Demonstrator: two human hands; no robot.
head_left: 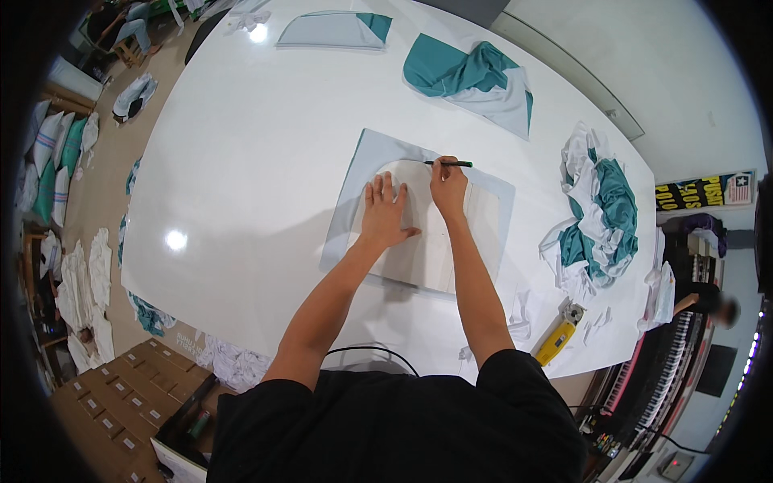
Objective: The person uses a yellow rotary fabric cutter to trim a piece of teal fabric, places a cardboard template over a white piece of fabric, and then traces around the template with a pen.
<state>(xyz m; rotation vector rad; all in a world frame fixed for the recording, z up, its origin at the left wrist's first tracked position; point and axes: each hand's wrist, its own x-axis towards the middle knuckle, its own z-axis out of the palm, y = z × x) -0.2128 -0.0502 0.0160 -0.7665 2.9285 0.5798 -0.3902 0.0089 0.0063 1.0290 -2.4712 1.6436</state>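
A stack of pale grey-blue fabric (341,211) lies on the white table in front of me, its edge showing a thin green line at the left. On top rests an off-white pattern template (415,262) with a curved upper edge. My left hand (384,214) presses flat on the template, fingers spread. Beside it, my right hand (448,190) grips a dark pen (457,163) with a green end, its tip on the fabric near the template's top edge. Whether a line has been drawn is too small to tell.
A yellow electric fabric cutter (555,341) lies at the near right, by white scraps. A crumpled green and white fabric pile (609,211) sits farther right. Cut pieces (471,74) and a folded panel (332,30) lie beyond. A black cable (372,348) crosses the near edge.
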